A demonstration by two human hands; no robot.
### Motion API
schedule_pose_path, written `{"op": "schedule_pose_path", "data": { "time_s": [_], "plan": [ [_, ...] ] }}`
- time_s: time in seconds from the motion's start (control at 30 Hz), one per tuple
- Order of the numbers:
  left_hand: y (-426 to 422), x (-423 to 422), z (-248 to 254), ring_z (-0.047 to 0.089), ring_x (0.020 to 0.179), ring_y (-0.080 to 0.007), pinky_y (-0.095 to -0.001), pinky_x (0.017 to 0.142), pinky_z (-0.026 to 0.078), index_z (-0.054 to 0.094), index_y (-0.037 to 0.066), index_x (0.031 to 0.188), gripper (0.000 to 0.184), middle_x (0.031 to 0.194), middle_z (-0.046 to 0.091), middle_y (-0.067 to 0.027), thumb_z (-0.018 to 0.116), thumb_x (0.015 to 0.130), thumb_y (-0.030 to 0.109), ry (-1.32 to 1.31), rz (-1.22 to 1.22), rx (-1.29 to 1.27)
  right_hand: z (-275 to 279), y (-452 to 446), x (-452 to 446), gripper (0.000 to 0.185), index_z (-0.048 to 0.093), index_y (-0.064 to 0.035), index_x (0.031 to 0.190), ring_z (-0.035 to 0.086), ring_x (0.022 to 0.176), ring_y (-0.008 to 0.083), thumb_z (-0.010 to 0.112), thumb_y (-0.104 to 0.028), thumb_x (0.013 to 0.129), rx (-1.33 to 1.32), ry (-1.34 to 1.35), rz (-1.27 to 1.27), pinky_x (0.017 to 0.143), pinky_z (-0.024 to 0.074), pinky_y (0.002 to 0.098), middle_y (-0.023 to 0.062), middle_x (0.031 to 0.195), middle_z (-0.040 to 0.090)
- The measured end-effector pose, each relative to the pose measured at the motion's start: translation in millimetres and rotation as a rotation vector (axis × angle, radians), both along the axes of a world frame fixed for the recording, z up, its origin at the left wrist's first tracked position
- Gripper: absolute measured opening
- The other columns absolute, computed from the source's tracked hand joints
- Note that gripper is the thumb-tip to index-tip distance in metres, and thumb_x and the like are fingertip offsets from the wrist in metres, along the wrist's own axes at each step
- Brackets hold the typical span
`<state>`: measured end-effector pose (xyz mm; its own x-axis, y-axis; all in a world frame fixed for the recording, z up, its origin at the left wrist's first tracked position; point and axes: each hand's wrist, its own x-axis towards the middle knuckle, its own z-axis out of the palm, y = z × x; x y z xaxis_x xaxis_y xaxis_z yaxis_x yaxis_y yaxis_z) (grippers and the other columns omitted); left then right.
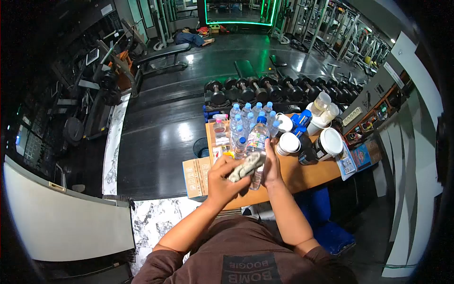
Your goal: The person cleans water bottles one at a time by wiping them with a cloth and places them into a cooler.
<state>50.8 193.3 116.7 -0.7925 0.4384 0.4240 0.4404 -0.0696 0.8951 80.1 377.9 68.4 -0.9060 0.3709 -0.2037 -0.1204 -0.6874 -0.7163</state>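
Observation:
My left hand (pixel 224 181) is closed round a crumpled grey-white cloth (pixel 247 166), which presses against the side of a clear water bottle (pixel 257 141) with a dark blue cap. My right hand (pixel 271 166) wraps the bottle from its right side and holds it upright, slightly tilted, above the front of the wooden table (pixel 302 182). Just beyond, several clear bottles (pixel 236 124) with light blue caps stand in a group. A small bottle (pixel 240 147) with a blue cap is close to the cloth. The bottle's lower part is partly hidden by my fingers.
White-lidded tubs (pixel 329 143) and blue dumbbells (pixel 301 120) are on the table's right. A cardboard box (pixel 196 176) stands at its left, a blue chair (pixel 321 217) below its front edge. Black dumbbells (pixel 269 89) line a rack behind. A person (pixel 188 38) lies on the far floor.

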Motion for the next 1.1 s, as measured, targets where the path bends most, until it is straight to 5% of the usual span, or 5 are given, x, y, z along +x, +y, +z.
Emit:
{"op": "schedule_pose_path", "data": {
  "time_s": [0.27, 0.4, 0.63, 0.8, 1.1],
  "plan": [
    [22, -28, 7, 0.063, 0.085, -0.0175, -0.0297, 0.079, 0.05, 0.078, 0.001, 0.107, 0.037, 0.089, 0.063, -0.0068, 0.081, 0.071, 0.005, 0.01, 0.028, -0.135, -20, -2, -4, 0.065, 0.03, -0.016, 0.159, 0.064, 0.12, 0.0211, 0.044, -0.056, 0.11, -0.073, 0.183, 0.119, 0.098, 0.056, 0.0387, 0.0068, 0.136, 0.059],
    [-4, 5, -4, 0.064, 0.085, -0.0133, -0.0277, 0.078, 0.05, 0.08, 0.003, 0.109, 0.036, 0.088, 0.065, -0.0041, 0.083, 0.073, 0.005, -0.285, -0.092, -0.146, 14, -5, -3, 0.063, 0.028, -0.0166, 0.158, 0.068, 0.108, 0.0212, 0.051, -0.05, 0.109, 0.089, 0.143, 0.016, 0.086, 0.0604, 0.0394, 0.0075, 0.128, 0.06],
    [-28, -2, -18, 0.063, 0.087, -0.0132, -0.0271, 0.08, 0.049, 0.08, -0.001, 0.107, 0.033, 0.09, 0.067, -0.0042, 0.084, 0.075, 0.005, -0.209, -0.148, -0.082, 5, 0, -6, 0.05, 0.034, -0.0202, 0.153, 0.071, 0.1, 0.0214, 0.05, -0.042, 0.111, 0.054, 0.078, 0.061, 0.079, 0.0619, 0.0365, 0.0081, 0.126, 0.062],
    [-30, -10, 0, 0.061, 0.085, -0.011, -0.0255, 0.077, 0.048, 0.078, -0.004, 0.107, 0.029, 0.092, 0.065, -0.0035, 0.085, 0.08, 0.003, -0.278, -0.086, 0.044, 13, -1, -6, 0.06, 0.064, -0.005, 0.126, 0.074, 0.09, 0.0179, 0.068, -0.058, 0.098, 0.152, -0.046, 0.034, 0.076, 0.0611, 0.032, 0.0066, 0.107, 0.074],
    [-13, -39, 21, 0.061, 0.083, -0.0092, -0.0255, 0.077, 0.047, 0.073, -0.003, 0.091, 0.012, 0.092, 0.067, -0.0022, 0.081, 0.086, 0.003, -0.303, 0.006, 0.223, 23, -13, -3, 0.062, 0.065, -0.0055, 0.122, 0.075, 0.083, 0.023, 0.051, -0.063, 0.103, -0.109, 0.063, 0.184, 0.075, 0.0621, 0.0376, 0.0134, 0.1, 0.075]
  ]
}}
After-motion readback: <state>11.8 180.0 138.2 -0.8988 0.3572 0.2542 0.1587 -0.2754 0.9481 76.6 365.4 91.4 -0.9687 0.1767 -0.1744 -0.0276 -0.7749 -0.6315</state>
